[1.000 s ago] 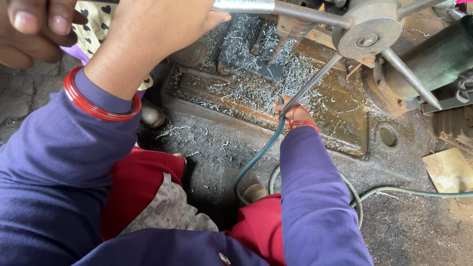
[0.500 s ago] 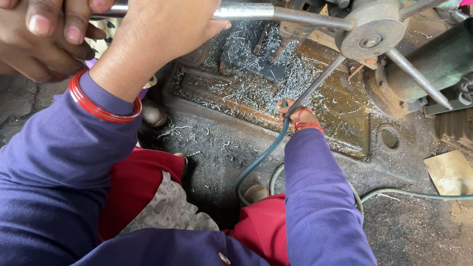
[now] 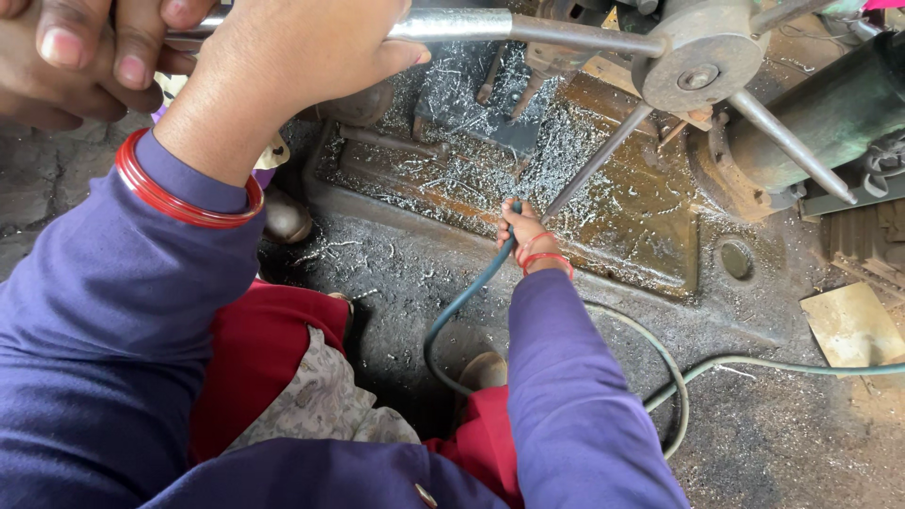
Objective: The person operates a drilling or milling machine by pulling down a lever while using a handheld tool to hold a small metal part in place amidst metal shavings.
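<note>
Gritty shaving-strewn machine bed (image 3: 650, 236), left hand (image 3: 283, 66) grip closed round smooth steel lever (image 3: 452, 24), right hand (image 3: 523, 231) clutching rubbery green hose (image 3: 462, 306)

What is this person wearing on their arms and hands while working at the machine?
Both arms are covered by long purple sleeves reaching to the wrists. The left hand is bare, with no glove; a pair of thin, glossy red bangles circles its wrist just past the cuff. The right hand is bare too, with red bangles at its wrist. No rings or watch can be made out.
</note>
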